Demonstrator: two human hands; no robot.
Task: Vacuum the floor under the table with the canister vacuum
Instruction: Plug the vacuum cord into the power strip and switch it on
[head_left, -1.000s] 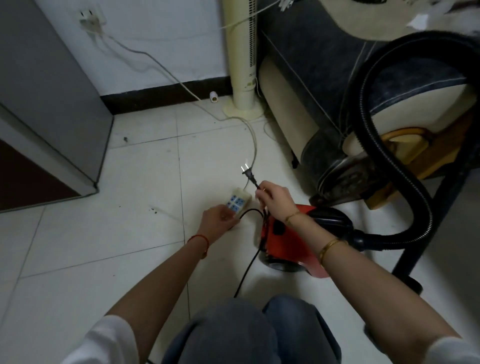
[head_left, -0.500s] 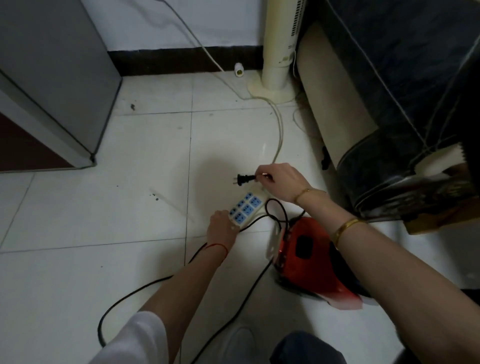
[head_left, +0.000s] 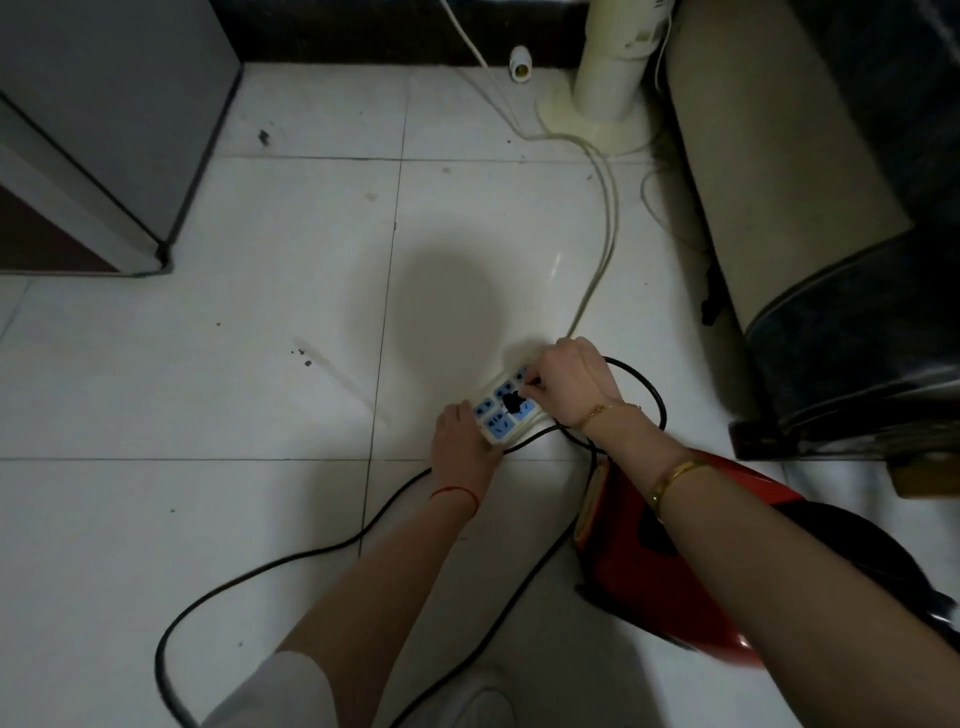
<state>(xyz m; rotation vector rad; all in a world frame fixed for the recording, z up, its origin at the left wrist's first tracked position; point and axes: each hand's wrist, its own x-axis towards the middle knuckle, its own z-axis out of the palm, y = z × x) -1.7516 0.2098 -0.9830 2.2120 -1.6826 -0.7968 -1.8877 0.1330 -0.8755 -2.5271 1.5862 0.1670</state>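
Observation:
The red canister vacuum (head_left: 639, 566) sits on the white tiled floor at the lower right, partly behind my right forearm. Its black power cord (head_left: 291, 561) loops across the tiles to the left and curls behind my right wrist. A white power strip (head_left: 501, 415) with blue sockets lies on the floor in the middle. My left hand (head_left: 462, 441) holds the strip's near end down. My right hand (head_left: 571, 384) pinches the black plug (head_left: 511, 402), which sits against a socket in the middle of the strip. The hose is out of view.
The strip's cream cable (head_left: 605, 223) runs back toward the wall. A cream tower fan base (head_left: 597, 119) stands at the back. A dark and beige sofa (head_left: 810, 218) fills the right side. A grey cabinet (head_left: 104, 130) stands at the left. A small white bottle (head_left: 519, 70) lies by the skirting.
My right hand has brought the plug down from above the strip onto one of its sockets. My left hand stayed on the strip. The view has tilted further down.

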